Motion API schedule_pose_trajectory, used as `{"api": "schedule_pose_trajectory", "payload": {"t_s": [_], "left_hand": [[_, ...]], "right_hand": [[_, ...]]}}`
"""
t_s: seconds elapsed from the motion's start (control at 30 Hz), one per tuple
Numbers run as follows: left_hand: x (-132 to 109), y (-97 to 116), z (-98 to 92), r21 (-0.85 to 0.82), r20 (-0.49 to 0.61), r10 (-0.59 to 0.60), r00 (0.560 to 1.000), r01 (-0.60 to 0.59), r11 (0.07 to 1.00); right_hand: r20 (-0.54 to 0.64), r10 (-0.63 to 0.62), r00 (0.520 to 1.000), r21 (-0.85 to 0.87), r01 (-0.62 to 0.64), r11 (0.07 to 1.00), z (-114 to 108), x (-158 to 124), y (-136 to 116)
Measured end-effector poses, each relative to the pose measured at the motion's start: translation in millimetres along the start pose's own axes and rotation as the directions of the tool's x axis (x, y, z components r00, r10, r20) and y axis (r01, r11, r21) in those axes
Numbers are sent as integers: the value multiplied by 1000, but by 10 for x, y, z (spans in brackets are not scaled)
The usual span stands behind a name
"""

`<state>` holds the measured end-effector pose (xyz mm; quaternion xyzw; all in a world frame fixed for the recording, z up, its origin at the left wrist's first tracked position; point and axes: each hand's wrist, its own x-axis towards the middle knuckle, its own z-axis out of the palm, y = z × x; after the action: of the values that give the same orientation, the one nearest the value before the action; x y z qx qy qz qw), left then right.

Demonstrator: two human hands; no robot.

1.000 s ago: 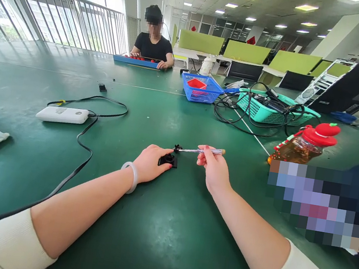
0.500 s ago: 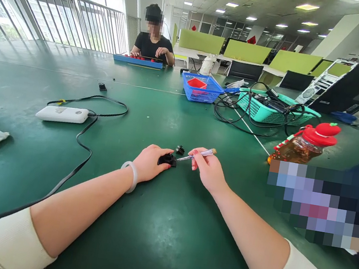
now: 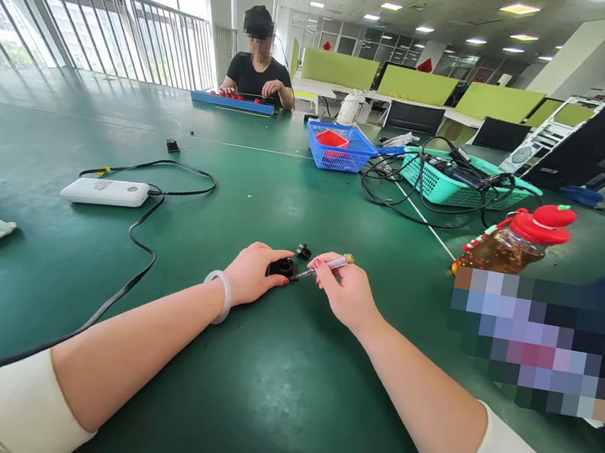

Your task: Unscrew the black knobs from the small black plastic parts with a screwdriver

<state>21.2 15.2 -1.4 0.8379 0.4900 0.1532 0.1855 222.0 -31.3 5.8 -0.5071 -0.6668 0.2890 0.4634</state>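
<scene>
My left hand (image 3: 253, 274) rests on the green table (image 3: 266, 375) with its fingers closed on a small black part (image 3: 282, 267), pinning it down. My right hand (image 3: 343, 289) pinches a slim screwdriver (image 3: 327, 266) with a clear handle, and its tip touches the black part. A second small black piece (image 3: 304, 251) lies loose just behind them. A pale bangle sits on my left wrist.
A white power bank (image 3: 106, 191) with a black cable (image 3: 133, 229) lies at left. A blue basket (image 3: 339, 147), a teal basket (image 3: 460, 183) of cables and a red-capped bottle (image 3: 514, 243) stand behind and right. A person sits at the far end.
My right hand has drawn back and left, lowering the screwdriver tip from the loose piece onto the part under my left hand. The left hand stays put.
</scene>
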Motion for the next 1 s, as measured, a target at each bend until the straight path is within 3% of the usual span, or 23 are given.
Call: {"api": "schedule_pose_trajectory", "payload": {"t_s": [0.33, 0.63, 0.87, 1.0], "left_hand": [[-3, 7, 1, 2, 7, -8, 1000, 8, 1000], [-11, -4, 13, -1, -17, 26, 1000, -26, 1000], [-25, 9, 5, -14, -29, 1, 1000, -2, 1000], [-37, 26, -1, -27, -39, -12, 999, 11, 1000]], "right_hand": [[-73, -87, 993, -83, 81, 993, -17, -40, -81], [-57, -89, 994, -98, 83, 992, -17, -4, -45], [-156, -82, 984, 60, 93, 994, 12, -27, -10], [-144, -119, 982, 72, 130, 989, 13, -51, -8]]}}
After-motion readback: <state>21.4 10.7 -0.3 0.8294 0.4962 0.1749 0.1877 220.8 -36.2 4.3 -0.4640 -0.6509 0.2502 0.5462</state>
